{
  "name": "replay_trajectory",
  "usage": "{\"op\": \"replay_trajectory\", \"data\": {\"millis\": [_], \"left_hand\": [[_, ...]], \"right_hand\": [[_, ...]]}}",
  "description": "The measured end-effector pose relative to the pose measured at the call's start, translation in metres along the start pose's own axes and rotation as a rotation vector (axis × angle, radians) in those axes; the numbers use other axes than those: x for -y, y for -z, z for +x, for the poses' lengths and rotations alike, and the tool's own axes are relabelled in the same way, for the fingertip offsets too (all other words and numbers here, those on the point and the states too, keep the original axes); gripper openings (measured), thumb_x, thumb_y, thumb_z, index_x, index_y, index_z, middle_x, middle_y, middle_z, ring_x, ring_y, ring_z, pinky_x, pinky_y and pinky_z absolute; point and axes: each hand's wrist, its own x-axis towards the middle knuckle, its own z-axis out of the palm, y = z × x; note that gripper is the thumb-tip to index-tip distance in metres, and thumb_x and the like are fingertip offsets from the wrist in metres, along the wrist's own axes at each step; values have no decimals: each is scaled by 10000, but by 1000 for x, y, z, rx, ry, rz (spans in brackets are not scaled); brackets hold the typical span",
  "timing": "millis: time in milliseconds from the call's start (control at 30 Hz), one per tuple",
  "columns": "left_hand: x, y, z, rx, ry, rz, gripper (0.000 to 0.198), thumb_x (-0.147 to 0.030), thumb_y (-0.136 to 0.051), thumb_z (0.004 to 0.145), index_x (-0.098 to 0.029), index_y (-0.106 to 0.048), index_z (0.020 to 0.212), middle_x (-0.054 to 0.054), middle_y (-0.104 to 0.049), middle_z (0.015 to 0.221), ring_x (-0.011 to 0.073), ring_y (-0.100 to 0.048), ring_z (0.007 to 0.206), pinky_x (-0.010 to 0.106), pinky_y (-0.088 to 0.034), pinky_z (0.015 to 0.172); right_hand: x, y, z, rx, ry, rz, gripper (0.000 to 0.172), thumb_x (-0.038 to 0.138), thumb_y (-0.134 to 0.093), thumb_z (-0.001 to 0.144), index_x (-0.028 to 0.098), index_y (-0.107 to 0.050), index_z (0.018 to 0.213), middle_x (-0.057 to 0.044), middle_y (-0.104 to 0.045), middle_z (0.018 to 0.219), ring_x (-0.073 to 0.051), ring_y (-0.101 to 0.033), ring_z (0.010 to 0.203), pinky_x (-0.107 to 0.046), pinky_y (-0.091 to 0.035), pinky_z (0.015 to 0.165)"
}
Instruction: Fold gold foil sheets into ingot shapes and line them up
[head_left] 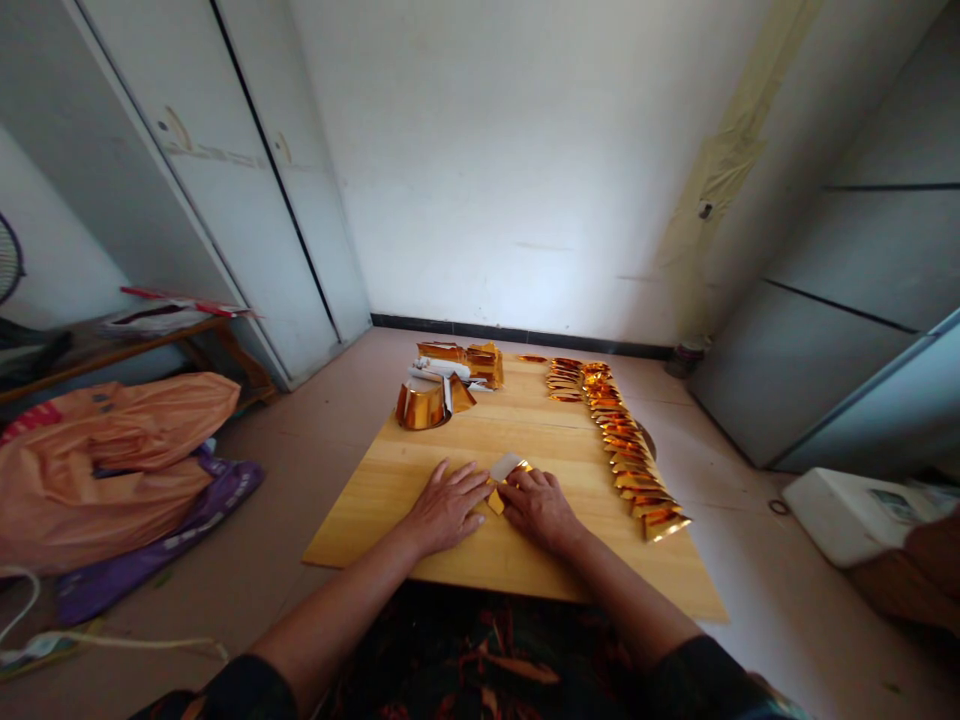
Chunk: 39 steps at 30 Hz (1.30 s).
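Note:
A small piece of gold foil paper (507,472) with a white underside lies near the front middle of a low wooden table (375,500). My left hand (447,506) rests flat beside it, fingers stretched and touching its left edge. My right hand (540,506) presses down on the paper's right side with bent fingers. A long row of folded gold pieces (626,450) runs along the table's right side. Toward the far left of the table sits a curled stack of gold paper (422,405), and behind it more gold sheets (472,362).
Orange and purple bags (112,470) lie on the floor at left, by a low wooden bench (150,340). A white box-like device (855,510) sits on the floor at right. White cabinet doors (247,200) and a white wall stand behind the table.

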Motion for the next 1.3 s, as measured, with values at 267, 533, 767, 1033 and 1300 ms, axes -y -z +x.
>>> {"op": "replay_trajectory", "data": {"millis": [267, 533, 767, 1033, 1300], "left_hand": [[4, 5, 3, 24, -41, -46, 454, -374, -516, 859, -313, -444, 1303, 20, -469, 1395, 263, -306, 1342, 571, -76, 1112], [-6, -8, 12, -111, 88, -83, 220, -233, -548, 831, -293, -576, 1041, -17, -610, 1218, 241, -433, 1228, 577, -116, 1086], [-11, -7, 14, -168, 68, -57, 89, -231, -560, 846, -270, -607, 910, -25, -635, 1163, 208, -493, 1145, 570, -102, 1084], [-10, -11, 16, -204, 54, -36, 101, -230, -521, 879, -266, -616, 884, -24, -654, 1118, 189, -535, 1072, 560, -118, 1098], [-10, -14, 16, -224, 72, -54, 126, -226, -503, 886, -264, -620, 856, -14, -659, 1114, 197, -547, 1039, 561, -161, 1080]], "right_hand": [[-1, -2, -2, -55, -13, -2, 349, 305, -512, 868, 284, -546, 1214, -59, -594, 1164, -226, -481, 1034, -359, -295, 889], [-8, -10, -2, -99, 35, 61, 155, 381, -593, 839, 315, -651, 967, -11, -612, 1086, -199, -484, 1006, -352, -253, 876], [-6, -9, 4, -147, 66, 66, 136, 373, -573, 866, 297, -671, 922, -7, -634, 1001, -177, -488, 985, -351, -223, 875], [-9, 0, 5, -99, 149, 67, 166, 381, -645, 790, 288, -663, 927, -15, -625, 1029, -191, -478, 989, -363, -223, 886], [-8, -10, 5, -197, 141, 94, 121, 290, -550, 881, 256, -662, 912, -29, -626, 981, -168, -497, 977, -321, -260, 864]]}}
